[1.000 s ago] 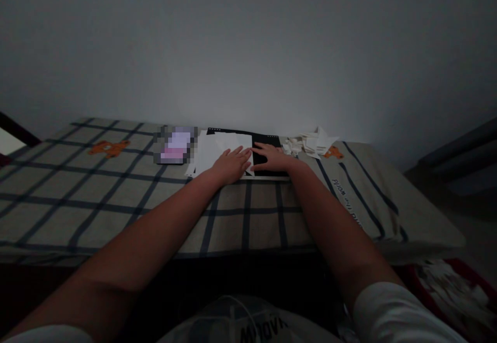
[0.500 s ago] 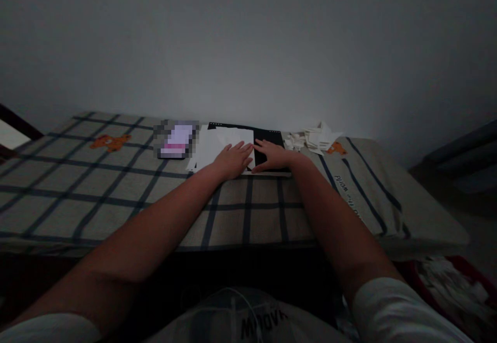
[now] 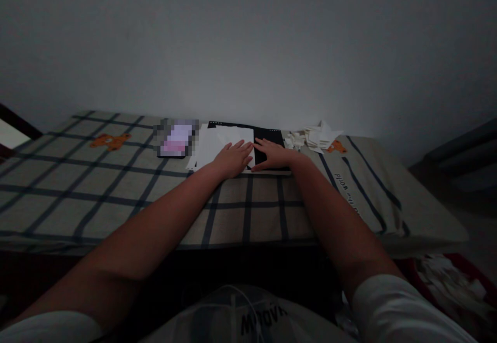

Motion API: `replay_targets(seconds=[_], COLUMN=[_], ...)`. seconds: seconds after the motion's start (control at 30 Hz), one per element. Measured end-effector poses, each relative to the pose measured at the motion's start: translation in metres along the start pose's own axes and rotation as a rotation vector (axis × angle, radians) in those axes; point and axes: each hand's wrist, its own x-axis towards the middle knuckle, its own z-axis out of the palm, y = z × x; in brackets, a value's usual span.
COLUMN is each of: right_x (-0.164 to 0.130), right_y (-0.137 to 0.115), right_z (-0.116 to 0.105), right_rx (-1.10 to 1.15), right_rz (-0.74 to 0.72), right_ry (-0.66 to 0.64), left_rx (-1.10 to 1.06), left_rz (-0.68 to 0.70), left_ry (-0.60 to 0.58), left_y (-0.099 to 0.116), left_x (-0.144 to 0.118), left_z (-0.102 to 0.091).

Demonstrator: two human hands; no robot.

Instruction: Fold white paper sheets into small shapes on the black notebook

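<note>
- Broadly, I see a checked cloth covering the surface that runs up to a pale wall, the room dim.
- On it, far side, lies a black mat with a white paper sheet across its left part, long edge running away from me.
- My left hand lies flat and open on the sheet, gripping nothing; it is the nearer hand to the paper.
- My right hand lies spread on the mat, fingertips at the sheet's right edge, nothing grasped.
- Folded paper pieces pile right of the mat; a blurred-out phone lies left.
- Down right, a red basket holds more white paper pieces.
</note>
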Motion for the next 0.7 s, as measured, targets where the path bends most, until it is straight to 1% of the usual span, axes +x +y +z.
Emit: replay_targets(seconds=[0.33, 0.53, 0.7], right_x=[-0.0059, -0.0051, -0.0046], right_y=[-0.0072, -0.0076, -0.0072], right_z=[0.0025, 0.0089, 0.0072], right_rx=[-0.063, -0.076, -0.074], right_rz=[0.003, -0.003, 0.008], right_ry=[0.147, 0.145, 0.127], left_rx=[0.011, 0.014, 0.007], left_rz=[0.009, 0.019, 0.023], left_ry=[0.031, 0.016, 0.018], left_y=[-0.0028, -0.002, -0.0016], left_x=[0.0009, 0.001, -0.0002], left_z=[0.0043, 0.0022, 0.0016])
